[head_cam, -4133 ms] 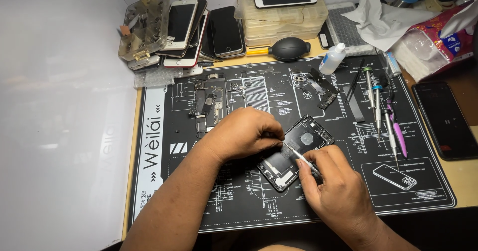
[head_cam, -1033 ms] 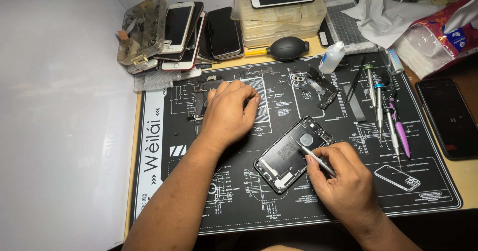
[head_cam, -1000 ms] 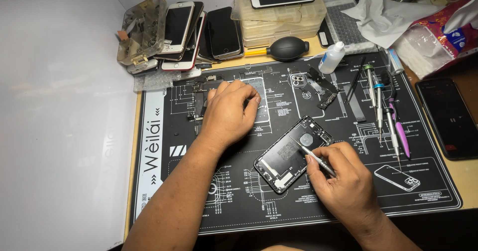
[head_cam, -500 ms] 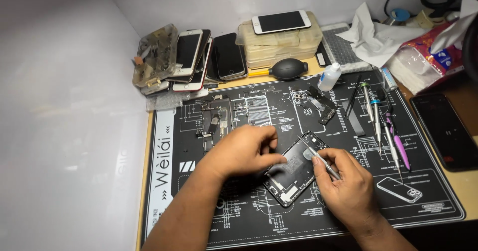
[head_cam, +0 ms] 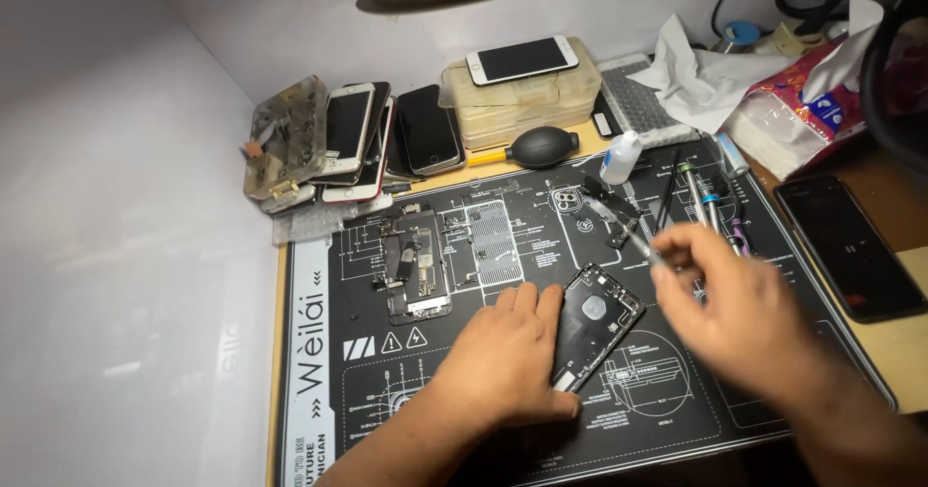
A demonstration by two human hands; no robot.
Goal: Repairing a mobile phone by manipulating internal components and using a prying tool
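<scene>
Head view: the opened phone housing [head_cam: 592, 325] lies at a slant on the black repair mat [head_cam: 503, 419], near its middle, with its interior facing up and no screen fitted. The left hand [head_cam: 507, 357] rests flat on the mat, fingers extended, pressing against the lower left edge of the housing to steady it; it grips nothing. The right hand [head_cam: 739, 303] is raised just right of the housing and is motion-blurred; its fingers are closed on a thin metal tool [head_cam: 638, 243], probably tweezers or a fine driver, whose tip points up and left, clear of the housing. A removed circuit board [head_cam: 418, 274] lies on the mat well left of the housing, and a small camera part [head_cam: 565, 200] and a dark bracket [head_cam: 611, 209] lie above it. Judged from this layout, disassembly is well advanced: the screen and main board are out, and the shell appears to retain only minor parts. Whether further parts remain to be extracted cannot be determined at this resolution. Spare screwdrivers [head_cam: 704, 197] lie at the mat's upper right, and 1 stack of phones [head_cam: 372, 139] sits beyond its top edge.
</scene>
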